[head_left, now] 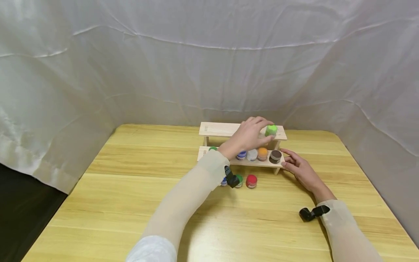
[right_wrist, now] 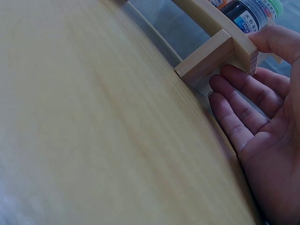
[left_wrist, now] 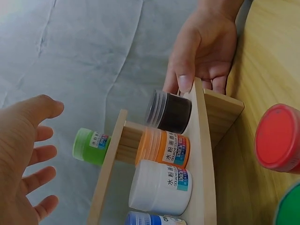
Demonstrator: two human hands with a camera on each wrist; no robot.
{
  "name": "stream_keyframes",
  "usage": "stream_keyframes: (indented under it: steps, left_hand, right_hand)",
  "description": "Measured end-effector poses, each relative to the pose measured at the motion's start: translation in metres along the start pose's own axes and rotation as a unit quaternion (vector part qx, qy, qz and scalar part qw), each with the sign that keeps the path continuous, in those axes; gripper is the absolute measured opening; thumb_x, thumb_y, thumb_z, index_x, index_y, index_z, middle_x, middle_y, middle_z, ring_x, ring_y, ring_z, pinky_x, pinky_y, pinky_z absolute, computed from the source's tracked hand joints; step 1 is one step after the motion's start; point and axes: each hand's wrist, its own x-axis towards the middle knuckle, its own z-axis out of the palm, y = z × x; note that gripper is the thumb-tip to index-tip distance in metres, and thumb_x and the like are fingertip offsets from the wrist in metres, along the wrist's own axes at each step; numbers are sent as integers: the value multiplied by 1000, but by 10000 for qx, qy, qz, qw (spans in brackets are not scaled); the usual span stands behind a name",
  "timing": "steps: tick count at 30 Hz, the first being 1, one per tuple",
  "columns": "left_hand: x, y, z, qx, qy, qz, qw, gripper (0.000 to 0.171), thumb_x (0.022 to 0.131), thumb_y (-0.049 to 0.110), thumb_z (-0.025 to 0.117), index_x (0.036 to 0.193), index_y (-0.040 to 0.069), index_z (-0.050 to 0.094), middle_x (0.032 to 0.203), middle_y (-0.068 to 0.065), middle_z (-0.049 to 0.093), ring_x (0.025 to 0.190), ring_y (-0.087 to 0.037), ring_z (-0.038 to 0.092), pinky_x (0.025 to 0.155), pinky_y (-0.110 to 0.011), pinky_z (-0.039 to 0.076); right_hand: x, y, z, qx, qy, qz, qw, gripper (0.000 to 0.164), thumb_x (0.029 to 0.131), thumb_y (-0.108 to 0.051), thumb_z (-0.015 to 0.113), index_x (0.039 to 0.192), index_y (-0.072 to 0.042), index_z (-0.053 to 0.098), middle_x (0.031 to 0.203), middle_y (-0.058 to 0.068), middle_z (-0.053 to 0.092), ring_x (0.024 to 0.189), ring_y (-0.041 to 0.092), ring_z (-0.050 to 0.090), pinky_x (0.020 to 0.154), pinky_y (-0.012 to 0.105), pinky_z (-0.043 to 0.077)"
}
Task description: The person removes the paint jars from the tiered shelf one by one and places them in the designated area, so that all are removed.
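Note:
A small light green gouache paint jar (head_left: 271, 131) stands on the upper tier at the right end of a two-tier wooden rack (head_left: 216, 128). My left hand (left_wrist: 23, 154) is beside this jar, its thumb and fingers spread and a gap between them and the jar. At the right end of the lower tier, my right hand (head_left: 302, 171) grips the board, thumb on top and fingers underneath (right_wrist: 243, 103). Close to that thumb sits a dark-coloured jar (left_wrist: 174, 111). Along the same tier come an orange jar (left_wrist: 164, 146), a white jar (left_wrist: 161, 186) and a blue jar (head_left: 241, 155).
A green lid (head_left: 212, 148) shows at the lower tier's left end, partly behind my left arm. In front of the rack, a red jar (head_left: 251, 181), a green jar (head_left: 239, 181) and a blue jar (head_left: 224, 182) rest on the wooden table (head_left: 108, 196). Pale fabric (head_left: 203, 72) hangs behind.

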Motion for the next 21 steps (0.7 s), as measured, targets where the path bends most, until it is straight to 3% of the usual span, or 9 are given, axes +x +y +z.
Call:
stream_keyframes:
  steps: [8, 21]
  left_hand:
    - [13, -2, 7, -114, -212, -417, 9988, 55, 95, 54, 56, 143, 28, 50, 145, 4, 47, 133, -17, 40, 106, -37, 34]
    - [24, -5, 17, -261, -269, -650, 9972, 56, 94, 55, 56, 142, 26, 51, 135, 6, 54, 126, -15, 45, 101, -36, 37]
  right_hand:
    - [0, 0, 0, -3, -2, -4, 10000, 58, 101, -8, 53, 151, 5, 25, 108, 4, 63, 100, 8, 63, 87, 18, 49]
    - [0, -3, 3, 64, 11, 18, 10000, 59, 101, -8, 53, 150, 6, 24, 107, 4, 62, 100, 8, 62, 87, 19, 49]
